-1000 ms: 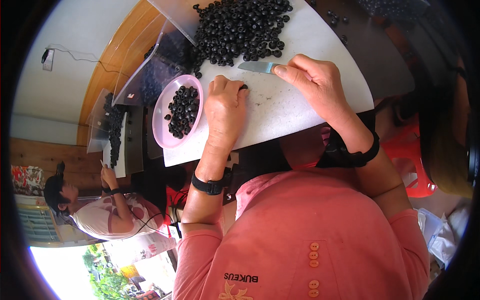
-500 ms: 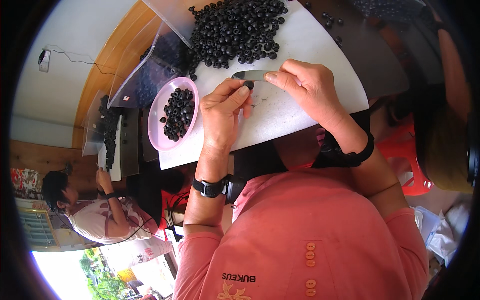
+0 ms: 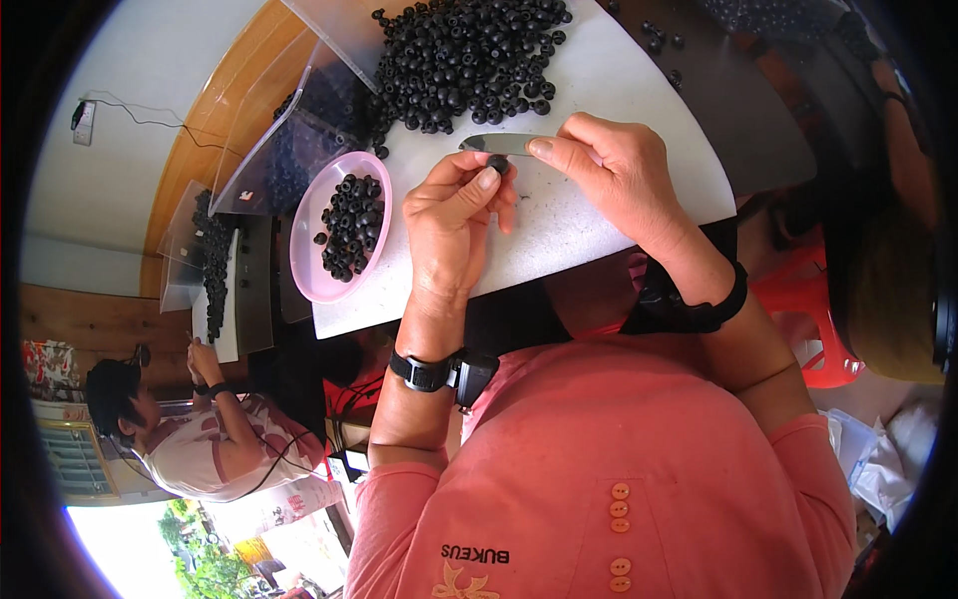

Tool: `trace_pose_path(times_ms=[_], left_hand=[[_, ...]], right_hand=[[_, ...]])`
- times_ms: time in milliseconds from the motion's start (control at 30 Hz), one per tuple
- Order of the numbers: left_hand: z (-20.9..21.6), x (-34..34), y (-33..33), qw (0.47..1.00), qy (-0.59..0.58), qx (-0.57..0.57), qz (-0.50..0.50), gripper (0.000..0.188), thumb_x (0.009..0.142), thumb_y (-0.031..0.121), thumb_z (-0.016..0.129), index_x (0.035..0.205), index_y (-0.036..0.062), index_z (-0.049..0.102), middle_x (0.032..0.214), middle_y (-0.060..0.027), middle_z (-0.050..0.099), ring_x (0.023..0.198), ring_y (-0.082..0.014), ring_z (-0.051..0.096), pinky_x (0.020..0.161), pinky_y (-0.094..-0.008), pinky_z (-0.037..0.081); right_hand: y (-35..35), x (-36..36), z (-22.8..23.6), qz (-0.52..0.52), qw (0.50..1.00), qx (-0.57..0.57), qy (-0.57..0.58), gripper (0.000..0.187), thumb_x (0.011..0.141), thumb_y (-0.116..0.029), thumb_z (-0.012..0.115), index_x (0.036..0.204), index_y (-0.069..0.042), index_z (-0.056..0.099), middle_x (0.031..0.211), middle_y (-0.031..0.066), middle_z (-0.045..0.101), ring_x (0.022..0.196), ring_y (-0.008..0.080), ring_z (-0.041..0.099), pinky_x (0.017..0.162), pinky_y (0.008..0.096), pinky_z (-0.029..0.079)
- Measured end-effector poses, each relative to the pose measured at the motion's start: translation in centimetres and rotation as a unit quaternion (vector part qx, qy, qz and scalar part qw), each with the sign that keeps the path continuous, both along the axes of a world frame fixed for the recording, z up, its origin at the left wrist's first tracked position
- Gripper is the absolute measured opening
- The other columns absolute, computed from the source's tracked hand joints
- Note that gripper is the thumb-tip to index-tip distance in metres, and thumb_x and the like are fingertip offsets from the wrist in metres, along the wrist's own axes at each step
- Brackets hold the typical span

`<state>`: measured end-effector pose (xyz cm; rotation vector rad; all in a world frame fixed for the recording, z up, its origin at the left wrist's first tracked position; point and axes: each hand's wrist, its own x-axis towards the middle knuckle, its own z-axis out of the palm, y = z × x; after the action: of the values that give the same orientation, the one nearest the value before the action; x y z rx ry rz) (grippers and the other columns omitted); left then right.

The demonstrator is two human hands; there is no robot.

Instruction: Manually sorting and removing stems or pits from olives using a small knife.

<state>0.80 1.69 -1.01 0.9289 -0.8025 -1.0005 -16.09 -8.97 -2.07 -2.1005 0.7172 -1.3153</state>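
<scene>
Between the thumb and fingers of my left hand (image 3: 454, 205) is a small round black bead (image 3: 497, 163). My right hand (image 3: 614, 165) grips a knife (image 3: 499, 144), its blade pointing left just above the bead; whether blade and bead touch I cannot tell. Both hands are over a white board (image 3: 589, 215). Beyond them lies a large heap of similar black beads (image 3: 464, 65), some showing a hole. To the left of my left hand, a pink oval dish (image 3: 303, 262) holds a smaller pile of them.
Clear plastic panels (image 3: 261, 160) stand at the back left, with more beads behind them. A few loose beads (image 3: 654, 38) lie on the dark table at far right. Another person (image 3: 215, 429) works over a bead pile at left. A red plastic stool (image 3: 823, 319) stands at right.
The bead has turned slightly in my left fingers, and the knife blade has tilted a little. My left hand has shifted slightly to the right.
</scene>
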Motion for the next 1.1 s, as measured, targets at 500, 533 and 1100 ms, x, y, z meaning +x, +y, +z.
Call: trace_pose_path(times_ms=[500, 533, 1100], left_hand=[[0.07, 0.18, 0.28, 0.999, 0.024, -0.004, -0.031, 0.011, 0.101, 0.0, 0.06, 0.11, -0.0043, 0.064, 0.098, -0.0184, 0.07, 0.078, -0.0219, 0.066, 0.057, -0.031, 0.052], [0.08, 0.2, 0.25, 0.999, 0.028, -0.004, -0.036, 0.011, 0.101, 0.0, 0.06, 0.11, -0.0042, 0.064, 0.098, -0.0184, 0.069, 0.078, -0.0219, 0.066, 0.057, -0.031, 0.051], [-0.27, 0.56, 0.29, 0.995, 0.073, 0.0, -0.067, 0.024, 0.101, -0.003, 0.053, 0.122, -0.0071, 0.063, 0.1, -0.0182, 0.067, 0.081, -0.0229, 0.065, 0.059, -0.0315, 0.052]], right_hand=[[0.13, -0.15, 0.24, -0.002, 0.999, -0.009, 0.033, 0.043, 0.091, -0.04, 0.074, 0.068, -0.006, 0.061, 0.051, 0.0078, 0.053, 0.045, 0.0255, 0.054, 0.047, 0.0392, 0.041], [0.12, -0.15, 0.26, -0.002, 0.999, -0.01, 0.033, 0.043, 0.091, -0.04, 0.074, 0.068, -0.006, 0.061, 0.051, 0.0077, 0.053, 0.045, 0.0254, 0.054, 0.047, 0.0391, 0.041], [0.08, -0.29, 0.09, 0.021, 0.998, -0.011, 0.05, 0.039, 0.092, -0.032, 0.076, 0.072, -0.002, 0.062, 0.053, 0.0065, 0.045, 0.05, 0.0134, 0.042, 0.048, 0.0329, 0.035]])
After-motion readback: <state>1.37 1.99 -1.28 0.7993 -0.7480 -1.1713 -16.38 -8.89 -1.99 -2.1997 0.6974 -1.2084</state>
